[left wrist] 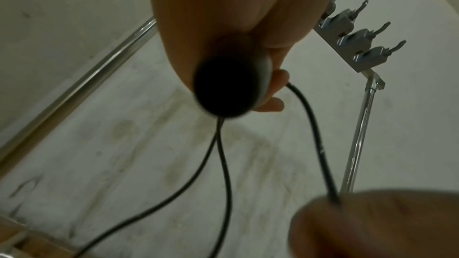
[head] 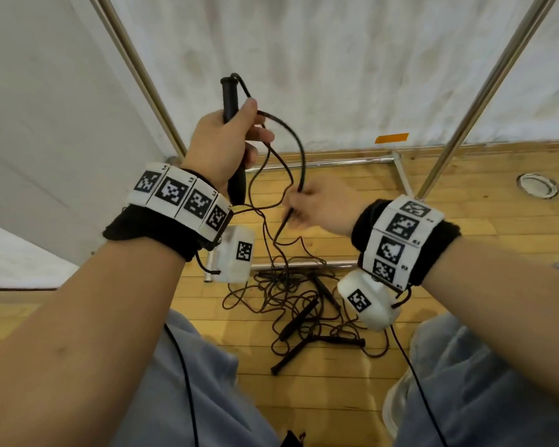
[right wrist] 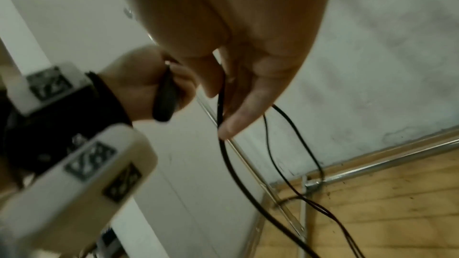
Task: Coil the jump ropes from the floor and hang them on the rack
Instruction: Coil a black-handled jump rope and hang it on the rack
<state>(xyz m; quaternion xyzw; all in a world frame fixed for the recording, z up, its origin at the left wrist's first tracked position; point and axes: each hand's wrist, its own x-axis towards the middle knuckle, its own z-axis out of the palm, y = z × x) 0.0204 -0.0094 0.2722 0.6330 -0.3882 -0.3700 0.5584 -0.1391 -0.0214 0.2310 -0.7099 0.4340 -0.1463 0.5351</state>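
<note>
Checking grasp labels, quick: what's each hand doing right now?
Left hand: closed grip around the rope handles, upright.
Right hand: pinching the black rope between thumb and fingers.

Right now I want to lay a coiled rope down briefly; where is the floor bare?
Bare wooden floor lies right of the chrome rack base, round the floor socket. Between the knees, the tangled black jump ropes crowd it.

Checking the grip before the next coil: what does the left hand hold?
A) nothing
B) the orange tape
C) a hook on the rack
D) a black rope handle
D: the left hand grips the black handle, while the right hand pinches the rope.
</note>
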